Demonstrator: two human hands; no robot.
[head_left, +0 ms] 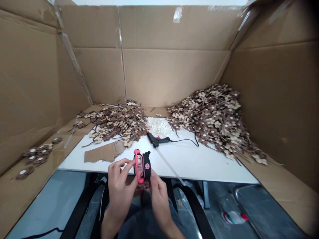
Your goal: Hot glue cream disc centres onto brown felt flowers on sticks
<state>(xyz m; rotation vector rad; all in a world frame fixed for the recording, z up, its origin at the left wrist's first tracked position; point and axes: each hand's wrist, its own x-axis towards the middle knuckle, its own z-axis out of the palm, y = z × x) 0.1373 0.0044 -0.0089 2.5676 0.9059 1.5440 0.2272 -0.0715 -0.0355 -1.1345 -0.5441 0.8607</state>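
Observation:
Between my hands, just over the table's front edge, is a small black-and-pink case (147, 166) standing ajar. Its black side carries a pink skull mark, and a pink strip with rounded ends runs along the near opening. My left hand (119, 186) pinches the left side at the pink strip, fingertips at the opening. From the right, my right hand (159, 196) grips the black side low down. What lies inside the case is too small to make out. Beyond it lies a black glue gun (157, 140) with an orange tip, a long pale glue stick (169, 165) trailing from it.
Brown and beige flower pieces form a left heap (119, 122) and a larger right heap (214, 116). White discs (159, 126) lie between them. A torn cardboard piece (103, 152) rests on the white table (211, 166). Cardboard walls (174, 76) enclose three sides.

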